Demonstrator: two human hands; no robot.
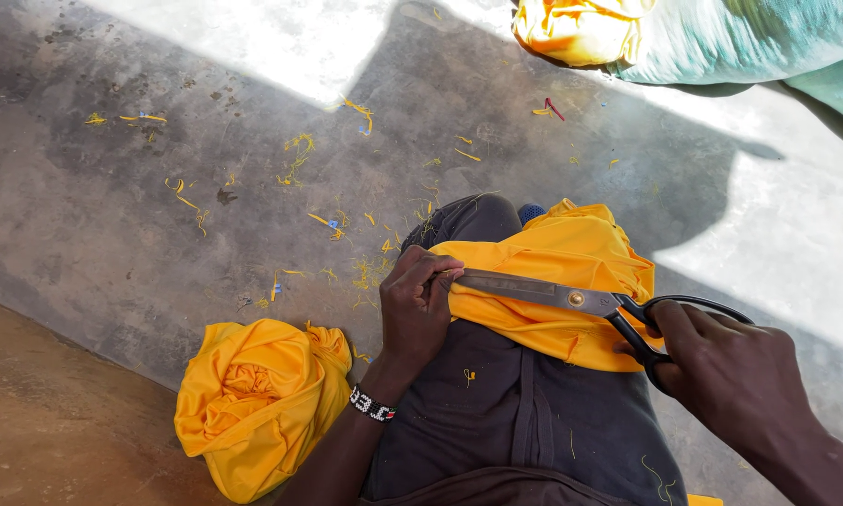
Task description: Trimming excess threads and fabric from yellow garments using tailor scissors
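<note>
Trimming of the yellow garment draped over the seated person's dark-trousered thigh appears partly done: many short yellow thread clippings lie scattered over the concrete floor, yet the cloth is under the blades, so work on this piece is judged unfinished. The right hand has fingers through the black loops of the large tailor's scissors, grip closed on the handles; the blades lie nearly together, flat along the fold. The left hand pinches the fabric edge beside the blade tip, fingers narrow and holding cloth. A bundled yellow garment rests on the floor just beside the left forearm; whether it is finished cannot be told. A second yellow bundle sits with green cloth at the upper right, well apart. Open floor lies ahead and left; a brown earth strip borders the concrete at lower left
</note>
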